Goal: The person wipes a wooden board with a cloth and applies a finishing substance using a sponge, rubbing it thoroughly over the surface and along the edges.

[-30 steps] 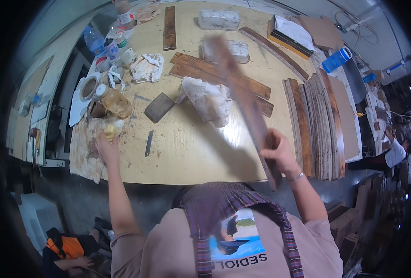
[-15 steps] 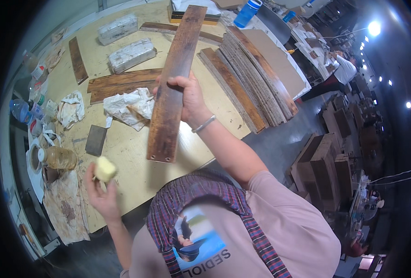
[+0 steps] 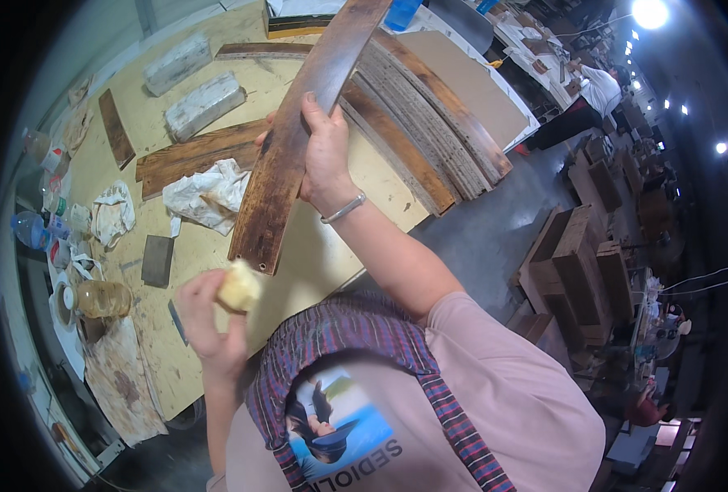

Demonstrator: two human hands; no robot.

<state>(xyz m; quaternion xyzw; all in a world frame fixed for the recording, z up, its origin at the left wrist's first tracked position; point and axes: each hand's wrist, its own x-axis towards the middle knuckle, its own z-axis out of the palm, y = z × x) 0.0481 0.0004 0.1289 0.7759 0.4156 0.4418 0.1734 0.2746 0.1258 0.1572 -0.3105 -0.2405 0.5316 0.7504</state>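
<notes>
dark capital letters [image 3: 369, 462] (upside down and tilted here) stand on the person's pale pink shirt [image 3: 511, 385].

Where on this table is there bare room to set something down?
One bare patch of tabletop lies between the right hand and the stacked boards; a smaller one lies between the dark block, the crumpled white cloth and the held board. The left side is crowded with bottles, a jar and a stained cloth.

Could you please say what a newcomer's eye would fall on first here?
Probably the long brown plank, held above the table in the right hand. Next, the yellow sponge-like lump in the left hand, by the plank's near end. A bright lamp glares at upper right.
</notes>
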